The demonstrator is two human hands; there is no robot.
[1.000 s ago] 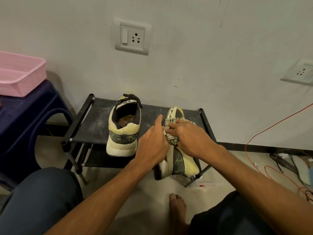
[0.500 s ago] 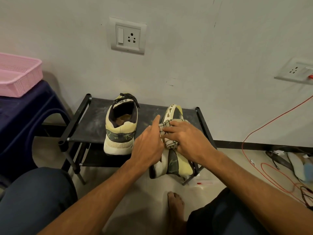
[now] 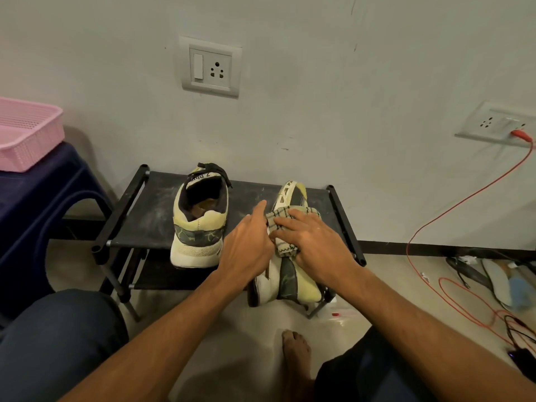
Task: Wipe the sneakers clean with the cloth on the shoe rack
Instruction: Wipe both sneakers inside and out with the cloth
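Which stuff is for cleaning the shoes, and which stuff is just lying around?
For the job: checked cloth, tipped sneaker, upright sneaker, shoe rack, left hand, right hand.
Just lying about: pink basket, blue stool, red wire, wall socket.

Pale wall [image 3: 319,82] (socket [image 3: 210,68]), floor [image 3: 391,285] perhaps tiled
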